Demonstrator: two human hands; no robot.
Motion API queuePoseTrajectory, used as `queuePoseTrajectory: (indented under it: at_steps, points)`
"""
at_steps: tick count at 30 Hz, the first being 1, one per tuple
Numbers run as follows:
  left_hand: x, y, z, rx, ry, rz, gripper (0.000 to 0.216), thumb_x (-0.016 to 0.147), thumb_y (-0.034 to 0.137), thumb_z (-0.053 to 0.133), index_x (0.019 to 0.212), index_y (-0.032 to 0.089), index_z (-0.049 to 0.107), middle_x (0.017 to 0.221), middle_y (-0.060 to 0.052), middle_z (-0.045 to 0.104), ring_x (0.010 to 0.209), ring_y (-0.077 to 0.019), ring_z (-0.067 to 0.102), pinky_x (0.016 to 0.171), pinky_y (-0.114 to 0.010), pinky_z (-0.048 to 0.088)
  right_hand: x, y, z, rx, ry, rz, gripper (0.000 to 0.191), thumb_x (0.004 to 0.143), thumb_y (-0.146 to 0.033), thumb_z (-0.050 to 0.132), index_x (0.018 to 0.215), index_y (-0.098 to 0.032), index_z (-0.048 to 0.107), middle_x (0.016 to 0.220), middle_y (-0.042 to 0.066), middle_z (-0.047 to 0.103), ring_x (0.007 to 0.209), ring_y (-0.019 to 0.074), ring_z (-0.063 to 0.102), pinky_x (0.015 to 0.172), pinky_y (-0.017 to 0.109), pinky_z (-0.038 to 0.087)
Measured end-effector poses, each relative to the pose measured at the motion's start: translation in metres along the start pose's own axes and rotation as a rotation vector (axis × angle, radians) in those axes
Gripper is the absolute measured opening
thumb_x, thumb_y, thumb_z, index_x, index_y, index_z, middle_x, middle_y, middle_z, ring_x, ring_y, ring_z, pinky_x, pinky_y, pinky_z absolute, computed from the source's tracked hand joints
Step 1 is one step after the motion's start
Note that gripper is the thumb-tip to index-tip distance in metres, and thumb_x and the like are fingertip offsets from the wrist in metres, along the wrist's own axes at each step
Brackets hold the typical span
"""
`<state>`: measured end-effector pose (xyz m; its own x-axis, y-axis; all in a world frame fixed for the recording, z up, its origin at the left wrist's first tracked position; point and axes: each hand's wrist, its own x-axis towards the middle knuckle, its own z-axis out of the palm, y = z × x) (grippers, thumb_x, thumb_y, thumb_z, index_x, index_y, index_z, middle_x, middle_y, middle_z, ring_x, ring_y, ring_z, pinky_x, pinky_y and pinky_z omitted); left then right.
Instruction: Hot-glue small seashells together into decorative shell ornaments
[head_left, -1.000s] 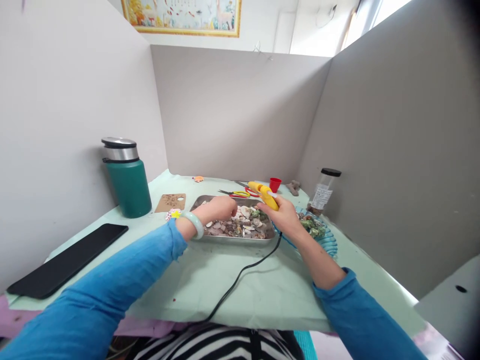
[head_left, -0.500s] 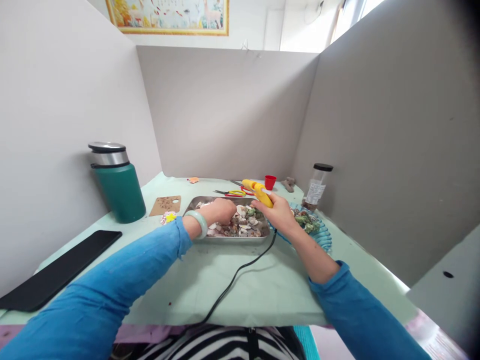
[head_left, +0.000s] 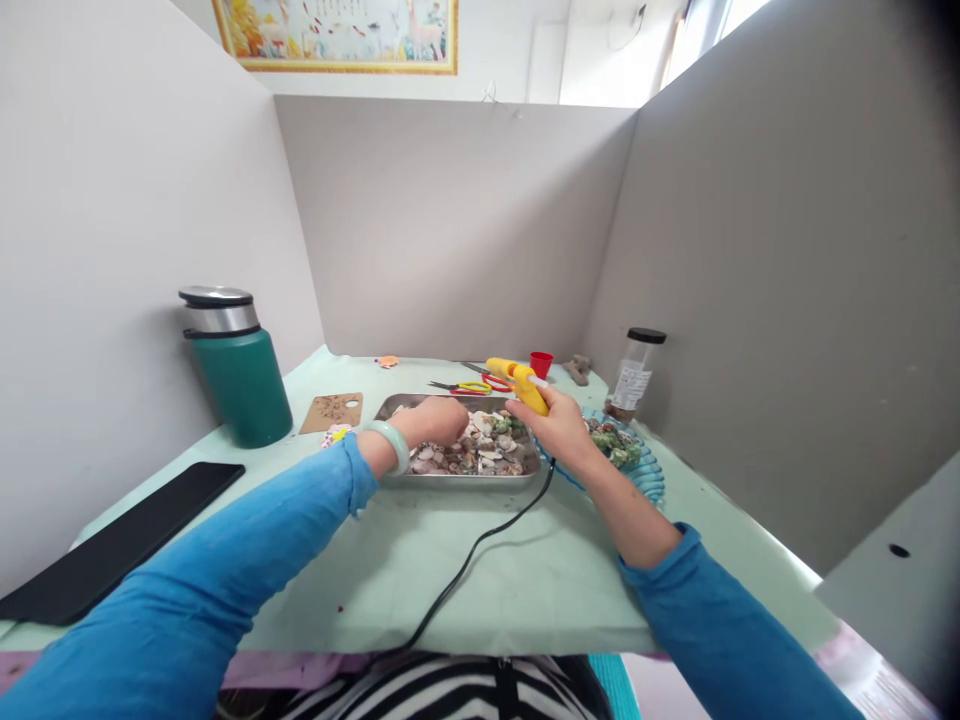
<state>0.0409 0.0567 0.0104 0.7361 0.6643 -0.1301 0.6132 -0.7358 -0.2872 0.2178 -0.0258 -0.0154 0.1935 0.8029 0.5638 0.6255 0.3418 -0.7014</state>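
Note:
My right hand [head_left: 561, 428] is wrapped round the handle of a yellow hot glue gun [head_left: 517, 378], its nozzle end pointing left above the far right of a metal tray [head_left: 474, 483]. A black cord [head_left: 480, 545] runs from the gun down to the table's front edge. Over the tray's left half, my left hand [head_left: 442, 420] reaches down with its fingers curled among shells [head_left: 484, 448]. Whatever sits between those fingertips is hidden. Right of the tray stands a blue glass plate [head_left: 651, 478] with greenish and brown pieces [head_left: 616, 445] on it, partly behind my right wrist.
A green flask [head_left: 241, 385] and a black slab [head_left: 127, 540] are on the left, near a brown board [head_left: 330, 412]. Scissors [head_left: 471, 387], a red cup [head_left: 541, 365] and a lidded clear jar [head_left: 634, 375] stand farther back. Grey panels [head_left: 465, 230] enclose the table.
My left hand has shifted slightly left over the shells, its forearm now covering more of the small yellow-and-white piece beside the tray. My right hand and the glue gun stay nearly still.

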Motion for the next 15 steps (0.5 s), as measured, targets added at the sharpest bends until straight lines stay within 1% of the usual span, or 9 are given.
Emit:
queuePoseTrajectory:
  at_steps: [3, 7, 10, 13, 15]
  points:
    - [0.0031, 0.0028, 0.0022, 0.012, -0.007, 0.009, 0.023, 0.068, 0.009, 0.055, 0.084, 0.011, 0.071, 0.087, -0.017, 0.069, 0.075, -0.0281, 0.065, 0.065, -0.033, 0.049, 0.0005, 0.0009, 0.0006, -0.002, 0.000, -0.009, 0.037, 0.073, -0.047, 0.060, 0.096, -0.019, 0.065, 0.078, 0.002, 0.065, 0.066, 0.0180, 0.054, 0.062, 0.030, 0.042]
    - [0.0070, 0.0025, 0.0059, 0.016, -0.010, 0.025, 0.025, 0.065, 0.007, 0.058, 0.086, 0.012, 0.071, 0.093, -0.019, 0.068, 0.082, -0.0288, 0.065, 0.070, -0.034, 0.049, 0.0011, 0.0030, 0.0017, 0.002, -0.002, -0.008, 0.038, 0.073, -0.048, 0.060, 0.098, -0.019, 0.065, 0.079, 0.001, 0.064, 0.065, 0.0175, 0.054, 0.062, 0.030, 0.042]
    - [0.0080, 0.0025, 0.0085, 0.009, -0.017, 0.015, 0.026, 0.063, 0.006, 0.060, 0.086, 0.012, 0.071, 0.093, -0.019, 0.068, 0.083, -0.0284, 0.065, 0.073, -0.033, 0.048, 0.0007, 0.0032, 0.0019, -0.001, -0.005, 0.001, 0.040, 0.072, -0.049, 0.060, 0.098, -0.019, 0.065, 0.078, 0.001, 0.064, 0.065, 0.0173, 0.053, 0.061, 0.029, 0.041]
    - [0.0074, 0.0027, 0.0081, -0.004, -0.010, -0.002, 0.024, 0.064, 0.006, 0.059, 0.084, 0.010, 0.071, 0.092, -0.021, 0.068, 0.083, -0.0285, 0.065, 0.073, -0.033, 0.047, 0.0004, 0.0020, 0.0015, -0.002, -0.010, 0.010, 0.040, 0.072, -0.049, 0.060, 0.098, -0.019, 0.065, 0.077, 0.001, 0.064, 0.064, 0.0171, 0.053, 0.061, 0.029, 0.040]
    - [0.0060, 0.0004, 0.0051, -0.012, -0.001, -0.008, 0.023, 0.065, 0.007, 0.058, 0.084, 0.011, 0.071, 0.091, -0.019, 0.068, 0.080, -0.0272, 0.065, 0.071, -0.032, 0.047, 0.0005, 0.0010, 0.0011, 0.005, -0.008, 0.006, 0.041, 0.072, -0.049, 0.060, 0.099, -0.018, 0.065, 0.078, 0.002, 0.064, 0.065, 0.0171, 0.052, 0.061, 0.028, 0.039]
